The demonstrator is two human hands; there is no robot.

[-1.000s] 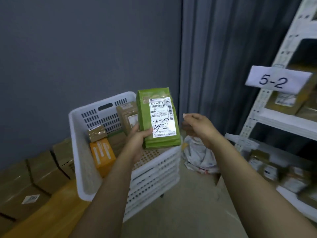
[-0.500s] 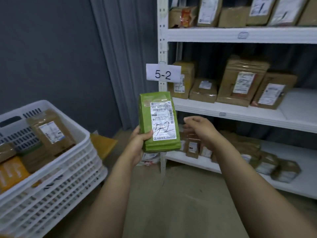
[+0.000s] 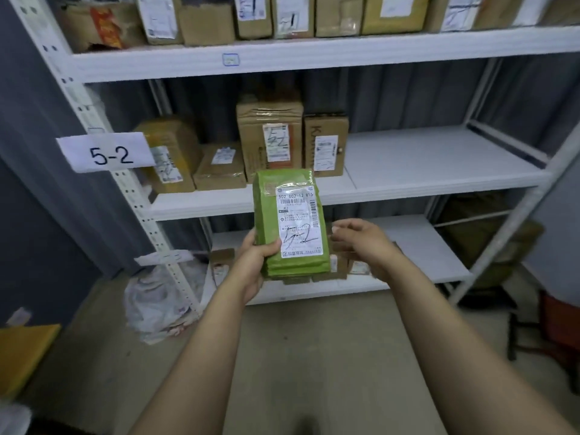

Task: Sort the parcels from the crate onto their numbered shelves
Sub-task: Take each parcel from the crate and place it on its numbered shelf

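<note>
Green film-wrapped parcel (image 3: pixel 288 224) — light, slightly soft, probably slick — stands upright at centre, its lower left edge gripped by the left hand (image 3: pixel 254 265); the right hand (image 3: pixel 361 243), fingers (image 3: pixel 340 229) loosely curled and empty, hovers at its 3 o'clock. Safest hold: low, across both edges. Half a second earlier the crate showed; now shelf 5-2 (image 3: pixel 439 164) fills the view.

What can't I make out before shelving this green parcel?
Head view only:
Bottom-shelf parcels: mostly hidden behind the green parcel and right hand.
Lower tag: blurred, number unreadable.
Top-shelf parcels: cut off by the upper edge.
Label: small print too small.
</note>
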